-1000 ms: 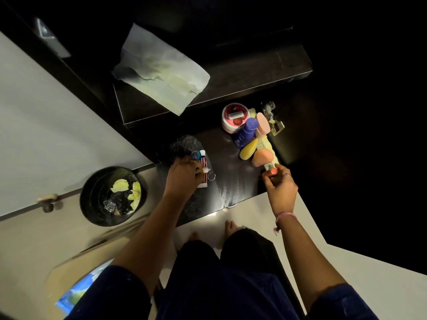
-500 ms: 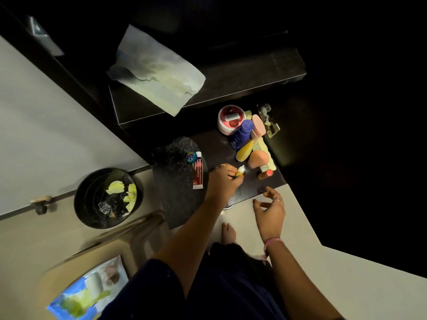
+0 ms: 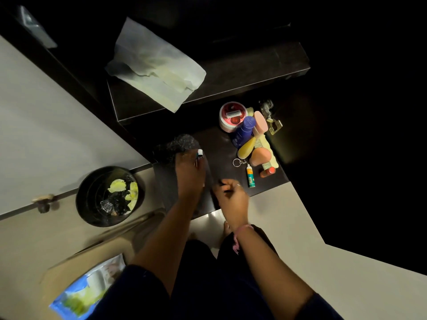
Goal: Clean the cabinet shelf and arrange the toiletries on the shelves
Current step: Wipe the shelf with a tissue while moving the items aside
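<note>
Left hand covers a small tube on the lower shelf; whether it grips cannot be told. Right hand, loosely curled, holds nothing. Toiletries cluster lies right; cloth above; bin left.

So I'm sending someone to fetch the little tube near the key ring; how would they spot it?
On the dark lower shelf, find the toiletries cluster at its right end. At the cluster's near edge, beside the key ring, lies the small tube: white cap, orange and teal label, lying alone.
</note>
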